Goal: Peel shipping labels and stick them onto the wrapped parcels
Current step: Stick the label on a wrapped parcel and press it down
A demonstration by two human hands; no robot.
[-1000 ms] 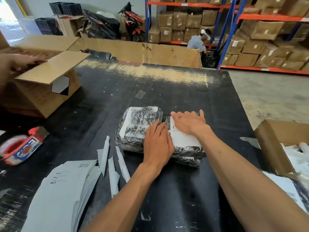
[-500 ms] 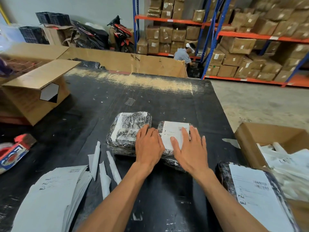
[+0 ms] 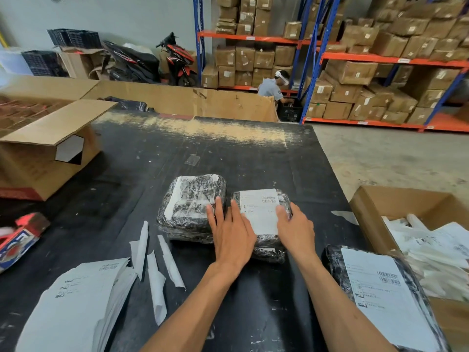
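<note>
- A stack of label sheets (image 3: pixel 73 301) is kept near left, within reach; its print is too small to be read.
- The unlabelled parcel (image 3: pixel 193 204) is touched at its right edge by the left hand (image 3: pixel 232 237), fingers straight, nothing gripped.
- The label (image 3: pixel 260 212) is pressed flat on the right parcel (image 3: pixel 269 250) at centre, probably to bond it; a barcode is seen, text illegible.
- The right hand (image 3: pixel 295 231) is laid flat, ungripping.
- A labelled parcel (image 3: pixel 380 295) is parked near right.

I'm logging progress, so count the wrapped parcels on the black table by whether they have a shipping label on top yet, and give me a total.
Labelled parcels: 2, the parcel under both hands and the parcel at the near right edge.
Unlabelled parcels: 1, the parcel left of the hands.
Total: 3
</note>
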